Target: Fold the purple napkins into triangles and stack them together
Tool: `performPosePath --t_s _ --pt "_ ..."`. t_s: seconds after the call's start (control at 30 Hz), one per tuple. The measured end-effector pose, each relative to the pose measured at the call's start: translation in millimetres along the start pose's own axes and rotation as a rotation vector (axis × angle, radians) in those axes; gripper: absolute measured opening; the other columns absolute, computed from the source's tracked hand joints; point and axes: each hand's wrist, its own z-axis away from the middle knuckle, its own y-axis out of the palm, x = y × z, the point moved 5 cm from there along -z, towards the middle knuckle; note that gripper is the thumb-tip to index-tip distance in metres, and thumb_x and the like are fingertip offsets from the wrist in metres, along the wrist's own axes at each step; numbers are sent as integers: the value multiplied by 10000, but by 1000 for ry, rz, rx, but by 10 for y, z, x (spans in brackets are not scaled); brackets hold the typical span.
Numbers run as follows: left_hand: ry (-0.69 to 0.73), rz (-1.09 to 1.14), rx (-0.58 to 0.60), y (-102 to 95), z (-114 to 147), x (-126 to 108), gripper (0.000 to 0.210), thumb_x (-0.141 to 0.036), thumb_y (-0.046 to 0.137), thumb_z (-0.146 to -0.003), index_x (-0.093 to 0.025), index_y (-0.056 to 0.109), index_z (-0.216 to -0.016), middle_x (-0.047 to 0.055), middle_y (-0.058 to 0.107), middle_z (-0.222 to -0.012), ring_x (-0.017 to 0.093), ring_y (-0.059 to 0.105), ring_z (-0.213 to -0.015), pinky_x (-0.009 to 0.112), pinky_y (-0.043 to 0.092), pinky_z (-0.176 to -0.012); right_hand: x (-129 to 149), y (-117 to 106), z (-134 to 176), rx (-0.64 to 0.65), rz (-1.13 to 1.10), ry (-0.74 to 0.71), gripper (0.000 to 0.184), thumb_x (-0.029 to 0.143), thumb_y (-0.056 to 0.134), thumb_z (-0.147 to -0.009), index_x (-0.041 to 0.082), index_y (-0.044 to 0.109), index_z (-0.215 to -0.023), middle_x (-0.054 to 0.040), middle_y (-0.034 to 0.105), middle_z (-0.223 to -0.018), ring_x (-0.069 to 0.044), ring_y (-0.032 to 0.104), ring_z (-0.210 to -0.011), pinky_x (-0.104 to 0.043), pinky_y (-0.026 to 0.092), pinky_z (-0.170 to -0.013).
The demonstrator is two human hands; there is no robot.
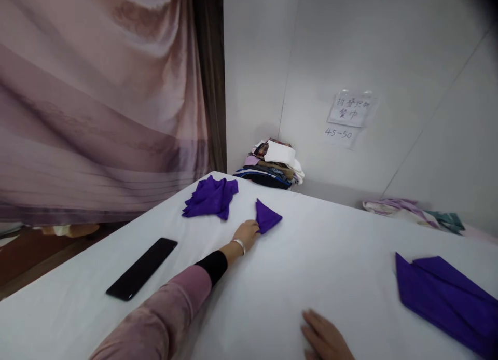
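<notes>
My left hand (247,234) reaches far out over the white table, its fingers closed at the near left edge of a small purple napkin (267,217) folded into a triangle. The fingertips are partly hidden there. Close to me, my right hand (326,338) hovers at the bottom of the view, slightly blurred, holding nothing, with its fingers apart. Left of the folded napkin lies a loose, crumpled heap of purple napkins (212,196). Larger folded purple cloths (447,300) lie at the right side.
A black phone-like slab (142,269) lies on the left of the white-covered table (295,266). Beyond the far edge are a stack of folded clothes (274,163) and more fabric (404,212). A pink curtain (101,100) hangs at left; a paper sign (350,109) is on the wall.
</notes>
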Motion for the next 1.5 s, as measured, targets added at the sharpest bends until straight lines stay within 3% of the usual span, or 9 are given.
performPosePath --t_s 0.27,0.37,0.47,0.67,0.9,1.07,1.2,1.33,1.5 --pt "232 399 123 7 1290 -1050 189 -278 499 -818 -235 674 -874 27 654 -1058 176 584 -975 329 453 -898 482 -672 -383 -36 15 168 592 282 448 -872 212 243 -1423 -93 202 -1487 -254 203 -1354 -480 267 -1064" --pt "228 582 174 -97 1536 -1348 222 -327 475 -838 -235 665 -906 18 676 -951 166 600 -888 315 470 -851 595 -742 -507 35 -96 201 567 291 497 -841 220 346 -1382 -83 310 -1447 -254 220 -1347 -504 176 -1084" --pt "155 750 164 -248 1602 -1544 246 -388 489 -830 -221 662 -879 11 683 -840 160 610 -794 310 494 -783 689 -769 -571 13 -452 305 394 310 487 -836 250 550 -1220 -59 568 -1244 -235 477 -1181 -488 297 -1030" --pt "-17 1063 -148 -481 1512 -1501 389 -408 526 -812 -180 561 -1125 59 668 -1001 189 606 -978 346 480 -859 430 -808 -453 -389 -1116 751 373 435 558 -784 162 622 -1031 -62 693 -923 -206 629 -812 -374 516 -744" --pt "-122 673 -114 19 1735 -1069 318 -366 522 -789 -213 573 -1063 49 613 -1101 180 598 -966 334 504 -812 -98 -938 73 -544 -692 952 616 390 540 -768 177 377 -1323 -149 462 -1325 -227 510 -1136 -375 464 -894" --pt "-61 381 -97 196 1822 -1012 270 -293 524 -794 -199 593 -1037 68 614 -1104 210 555 -1038 371 439 -927 155 -976 61 -443 -447 750 385 383 483 -820 173 565 -1132 -120 590 -1166 -221 562 -1036 -391 440 -914" --pt "-1 196 -51 229 1799 -1108 226 -300 569 -786 -213 627 -986 62 635 -1082 239 540 -1037 424 407 -925 706 -824 -191 -141 -262 407 406 420 529 -826 207 562 -1170 -95 581 -1192 -234 506 -1113 -409 382 -966" --pt "14 141 -48 251 1795 -1140 244 -285 584 -780 -208 627 -1007 63 626 -1106 239 533 -1050 424 405 -907 1005 -622 -279 121 -51 286 469 435 604 -781 188 566 -1177 -116 523 -1268 -284 439 -1169 -461 343 -968" --pt "22 101 -42 284 1779 -1119 301 -258 606 -760 -216 616 -1058 71 614 -1141 252 527 -1075 438 393 -916 924 -569 -276 50 -105 318 212 284 578 -809 216 649 -998 -77 601 -1154 -250 491 -1090 -429 357 -938"
